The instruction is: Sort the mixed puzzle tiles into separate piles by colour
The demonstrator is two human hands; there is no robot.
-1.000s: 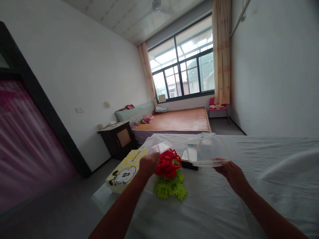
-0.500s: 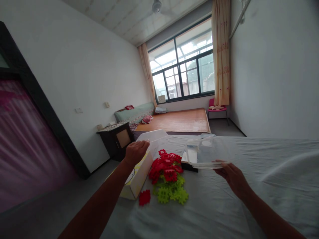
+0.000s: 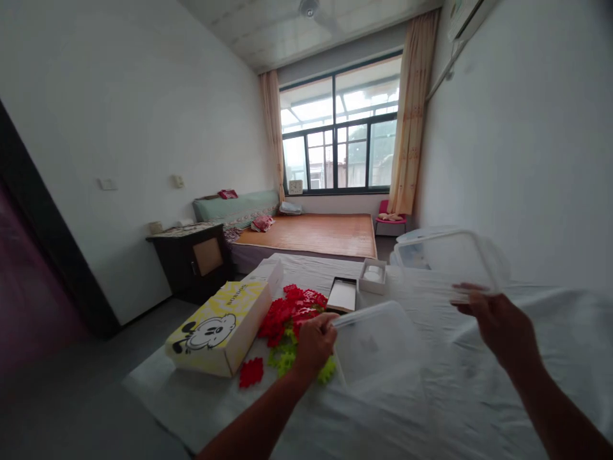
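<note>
- Head view: left hand [image 3: 317, 345] has come off the yellow box [image 3: 218, 329] and now pinches a clear lid [image 3: 376, 348], grip snug.
- Right hand [image 3: 505, 326], fingers blurry, clamps a clear tub [image 3: 440, 255], so they're apart.
- Red pieces [image 3: 293, 312] and green pieces [image 3: 285, 359] sit left; box crowds the cloth [image 3: 454, 402]'s left edge, roomier right.
</note>
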